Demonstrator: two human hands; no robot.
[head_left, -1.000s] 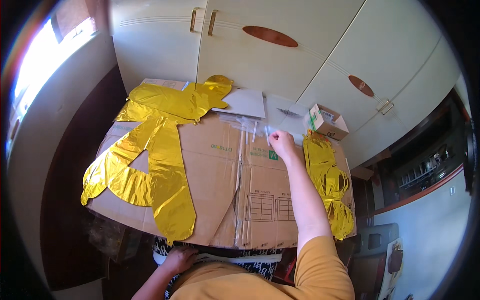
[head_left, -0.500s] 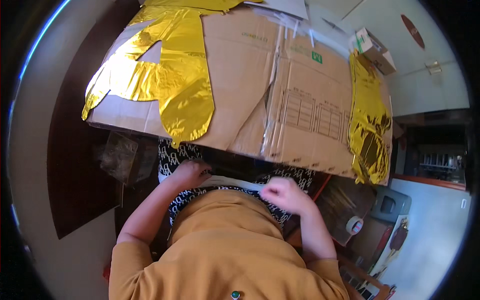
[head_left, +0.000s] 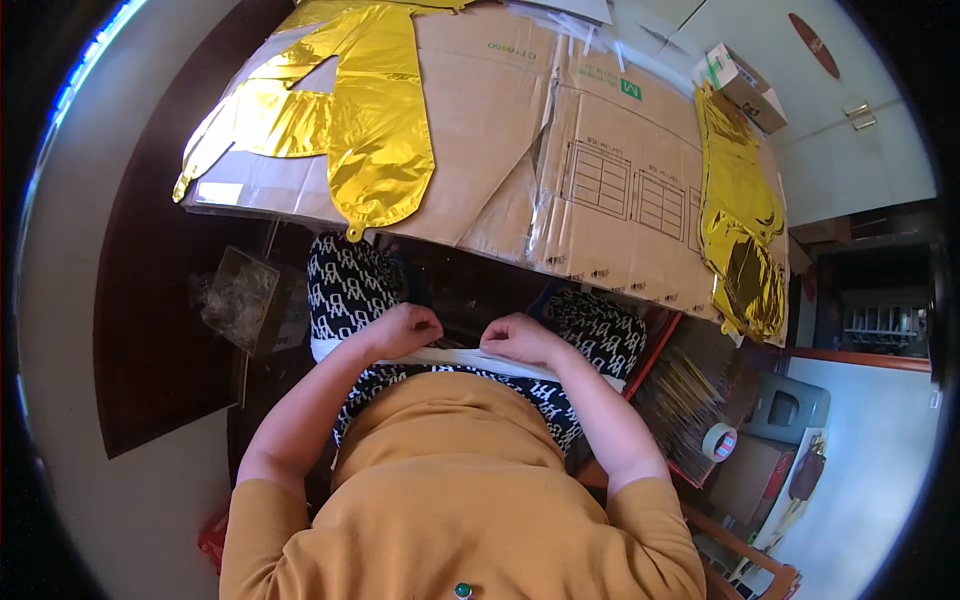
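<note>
Over my lap lies a long white strip (head_left: 470,357), running across my patterned trousers (head_left: 345,290). My left hand (head_left: 405,330) is closed at the strip's far edge, thumb and fingers curled together. Opposite it, my right hand (head_left: 522,338) is closed too, its fingertips drawn in just above the strip. Whatever is between the fingers of either hand is too small to make out. Beyond my hands a flat gold foil balloon (head_left: 380,130) rests on a cardboard surface (head_left: 480,150), its tab hanging at the near edge. A crumpled gold foil balloon (head_left: 745,220) lies at the right end.
On the right, below the cardboard, stand a roll of tape (head_left: 718,442), a box with thin yellowish sticks (head_left: 690,385) and a grey-green plastic stool (head_left: 787,408). A small carton (head_left: 745,85) sits at the far right. Crinkled clear plastic (head_left: 240,300) is at the left.
My right hand has moved left, nearer to my left hand, which has shifted slightly right. The view has tilted, showing more of my knees and the white strip.
</note>
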